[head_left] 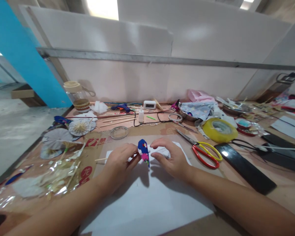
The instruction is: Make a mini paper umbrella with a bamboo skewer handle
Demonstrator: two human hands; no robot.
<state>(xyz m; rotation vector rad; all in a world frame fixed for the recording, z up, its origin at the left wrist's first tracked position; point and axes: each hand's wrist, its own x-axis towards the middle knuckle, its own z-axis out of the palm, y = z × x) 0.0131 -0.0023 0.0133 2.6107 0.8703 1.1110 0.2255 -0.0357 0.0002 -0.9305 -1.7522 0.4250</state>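
Observation:
A small blue fabric piece with pink and white patterning [143, 151] is held above the white paper [147, 203]. My left hand [123, 159] is closed on its left side, fingers pinched together. A thin wooden stick [101, 159] shows to the left of that hand; whether the hand holds it I cannot tell. My right hand [170, 157] is just right of the piece, thumb and forefinger curved and apart, with a gap between them and the fabric. Red-and-yellow-handled scissors [199, 149] lie to the right of my right hand.
Yellow tape roll [220, 130] and black slab [247, 168] lie at right. A clear ring-shaped dish [119, 132], small bottle [141, 115], glue gun [121, 107] and white clock [149, 105] stand beyond the paper. Pleated paper fans [81, 126] and plastic film [61, 173] lie left.

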